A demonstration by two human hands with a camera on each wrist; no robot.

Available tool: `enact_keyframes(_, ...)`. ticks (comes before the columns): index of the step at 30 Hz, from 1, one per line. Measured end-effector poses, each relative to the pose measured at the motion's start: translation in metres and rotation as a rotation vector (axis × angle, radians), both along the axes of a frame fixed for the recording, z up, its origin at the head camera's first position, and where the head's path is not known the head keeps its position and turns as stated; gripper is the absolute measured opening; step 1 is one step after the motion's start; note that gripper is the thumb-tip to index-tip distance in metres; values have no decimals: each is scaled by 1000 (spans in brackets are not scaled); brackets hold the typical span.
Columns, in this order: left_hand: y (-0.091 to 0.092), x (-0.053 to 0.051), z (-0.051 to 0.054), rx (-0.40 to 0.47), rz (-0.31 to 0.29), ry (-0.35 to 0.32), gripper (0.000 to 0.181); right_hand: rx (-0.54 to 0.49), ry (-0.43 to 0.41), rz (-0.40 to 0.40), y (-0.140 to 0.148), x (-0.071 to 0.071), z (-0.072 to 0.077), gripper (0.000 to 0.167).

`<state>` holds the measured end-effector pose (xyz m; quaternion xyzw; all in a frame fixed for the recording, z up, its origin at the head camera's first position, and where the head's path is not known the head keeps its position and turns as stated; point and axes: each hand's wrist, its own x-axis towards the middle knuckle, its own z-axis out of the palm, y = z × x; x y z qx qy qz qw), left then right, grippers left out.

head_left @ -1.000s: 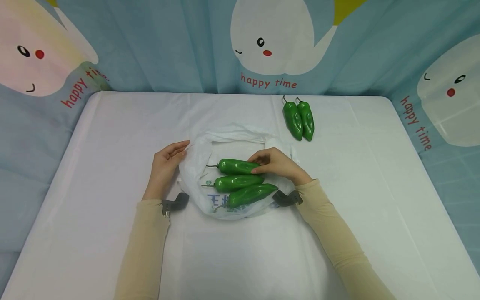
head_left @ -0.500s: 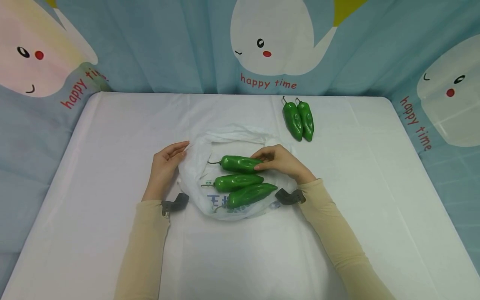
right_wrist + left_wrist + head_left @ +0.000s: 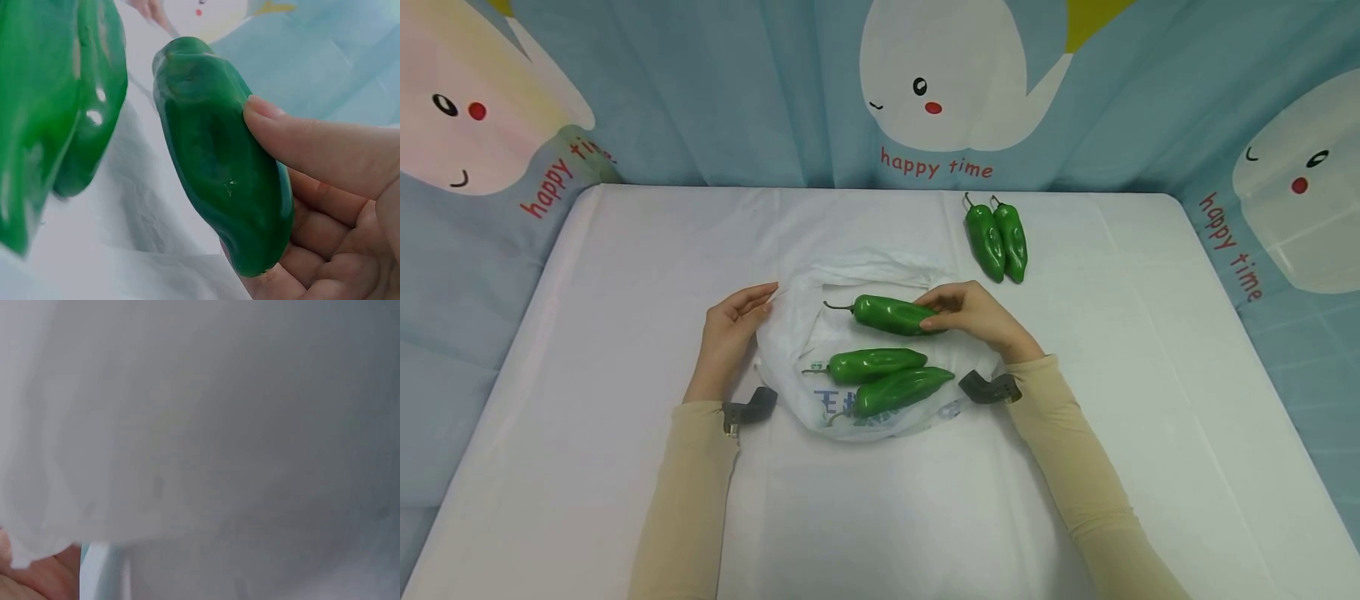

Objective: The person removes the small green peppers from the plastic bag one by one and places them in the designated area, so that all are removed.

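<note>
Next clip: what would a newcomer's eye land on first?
Probably the glossy green pepper pinched in the right hand over the white bag, where two more peppers lie. Next, likely the pair near the table's far edge, then the whales on the blue curtain.

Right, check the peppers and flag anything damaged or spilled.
Nothing looks spilled. The pepper in the right hand shows small pale specks on its green skin; I can't tell whether that's damage.
</note>
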<state>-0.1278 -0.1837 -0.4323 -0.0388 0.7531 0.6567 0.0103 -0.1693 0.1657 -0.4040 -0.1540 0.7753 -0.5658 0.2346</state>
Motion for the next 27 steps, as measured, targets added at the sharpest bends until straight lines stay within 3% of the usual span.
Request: enact_keyframes(27, 0, 1, 0, -29, -5, 3, 35, -11, -1, -126, 16, -4, 6, 35)
